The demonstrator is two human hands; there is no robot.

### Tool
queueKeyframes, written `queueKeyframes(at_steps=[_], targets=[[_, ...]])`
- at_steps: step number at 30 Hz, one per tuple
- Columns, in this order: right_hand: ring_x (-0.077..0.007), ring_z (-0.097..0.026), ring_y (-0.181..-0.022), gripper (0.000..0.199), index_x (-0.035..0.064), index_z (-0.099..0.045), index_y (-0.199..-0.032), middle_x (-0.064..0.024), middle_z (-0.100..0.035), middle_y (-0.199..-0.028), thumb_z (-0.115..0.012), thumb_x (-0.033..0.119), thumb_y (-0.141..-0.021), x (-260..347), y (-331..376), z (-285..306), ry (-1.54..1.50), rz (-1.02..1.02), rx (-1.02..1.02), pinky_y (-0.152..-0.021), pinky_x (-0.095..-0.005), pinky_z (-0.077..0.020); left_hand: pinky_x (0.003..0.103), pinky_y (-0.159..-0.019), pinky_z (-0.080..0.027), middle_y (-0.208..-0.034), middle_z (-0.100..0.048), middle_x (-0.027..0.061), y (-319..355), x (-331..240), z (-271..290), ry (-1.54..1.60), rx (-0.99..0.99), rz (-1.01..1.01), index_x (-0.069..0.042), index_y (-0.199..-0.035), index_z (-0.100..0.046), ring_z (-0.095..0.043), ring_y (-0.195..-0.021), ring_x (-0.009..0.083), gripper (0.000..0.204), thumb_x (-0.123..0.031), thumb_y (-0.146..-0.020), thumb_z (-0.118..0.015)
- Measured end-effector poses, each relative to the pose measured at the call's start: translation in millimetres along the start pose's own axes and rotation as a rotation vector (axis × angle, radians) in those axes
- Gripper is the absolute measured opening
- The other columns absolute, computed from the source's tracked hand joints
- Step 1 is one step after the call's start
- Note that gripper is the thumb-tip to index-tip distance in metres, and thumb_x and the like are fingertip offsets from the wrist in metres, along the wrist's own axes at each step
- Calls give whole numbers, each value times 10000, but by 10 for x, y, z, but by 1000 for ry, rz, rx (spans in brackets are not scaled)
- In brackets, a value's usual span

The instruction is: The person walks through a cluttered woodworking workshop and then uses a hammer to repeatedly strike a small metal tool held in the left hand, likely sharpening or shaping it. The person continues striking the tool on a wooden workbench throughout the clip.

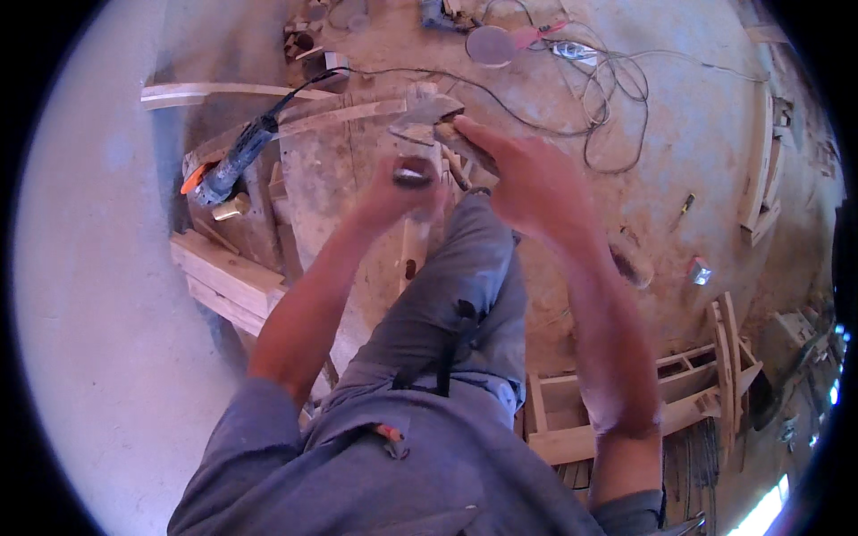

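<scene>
My right hand (pixel 532 174) is closed around the wooden handle of a tool (pixel 465 146); its pale grey, blade-like head is blurred, so I cannot tell its exact kind. Close to it on the left, my left hand (pixel 384 201) forms a fist on a dark, round-ended thing (pixel 412 173) with a shiny spot, its lower part hidden. Both hands are over a worn wooden workbench (pixel 326 183). A long curved wooden piece (pixel 344 114) lies across the bench beyond my left hand.
An angle grinder (pixel 237 161) with an orange disc lies on the bench's left side, its cord trailing away. Stacked timber (pixel 228 268) sits beside a pale wall (pixel 98 268). A wooden frame (pixel 563 442), a looped cable (pixel 643 134) and a small box (pixel 700 271) lie on the dusty floor.
</scene>
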State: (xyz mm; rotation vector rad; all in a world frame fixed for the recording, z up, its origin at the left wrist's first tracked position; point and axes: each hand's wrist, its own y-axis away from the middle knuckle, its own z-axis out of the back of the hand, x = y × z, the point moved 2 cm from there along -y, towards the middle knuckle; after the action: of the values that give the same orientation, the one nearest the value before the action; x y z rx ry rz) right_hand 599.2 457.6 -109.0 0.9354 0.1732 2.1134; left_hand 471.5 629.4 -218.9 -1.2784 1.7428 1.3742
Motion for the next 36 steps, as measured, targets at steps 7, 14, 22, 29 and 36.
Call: queueKeyframes(at_steps=[7, 14, 22, 29, 36], targets=[[-412, -673, -1071, 800, 267, -520, -1502, -231, -696, -1174, -559, -37, -764, -478, 214, -326, -242, -224, 16, -886, -466, -516, 390, -567, -520, -664, -595, 84, 255, -480, 316, 98, -83, 133, -30, -911, -623, -599, -581, 226, 270, -274, -921, -739], [-438, -689, -954, 832, 270, -517, -1503, -255, -711, -1019, -537, -58, -738, -634, 358, -485, -287, -230, -115, -838, -512, -524, 375, -695, -563, -776, -620, 60, -263, -340, -5, -33, -220, 194, -28, -919, -632, -605, -663, 175, 270, -282, -985, -697], [-287, -709, -1028, 825, 295, -502, -1525, -200, -709, -1211, -546, -77, -790, -626, 306, -201, -504, -258, -326, -902, -353, -525, 306, -528, -442, -680, -608, 5, -431, -282, -413, -366, -179, 196, -50, -831, -627, -571, -583, 111, 257, -242, -987, -694], [-370, -694, -1079, 866, 291, -504, -1519, -222, -701, -1199, -519, -107, -751, -386, 313, -33, -104, -126, -61, -928, -403, -536, 290, -495, -434, -652, -595, 0, -433, -163, -500, -447, -180, 61, -35, -865, -673, -536, -563, 81, 215, -218, -973, -704], [-385, -700, -979, 752, 269, -558, -1464, -166, -728, -1058, -608, -20, -772, -433, 225, 14, -255, -122, -379, -802, -489, -559, 296, -472, -420, -618, -583, 14, -519, -135, -377, -363, -144, 127, -15, -833, -651, -513, -498, 97, 192, -145, -971, -680]])
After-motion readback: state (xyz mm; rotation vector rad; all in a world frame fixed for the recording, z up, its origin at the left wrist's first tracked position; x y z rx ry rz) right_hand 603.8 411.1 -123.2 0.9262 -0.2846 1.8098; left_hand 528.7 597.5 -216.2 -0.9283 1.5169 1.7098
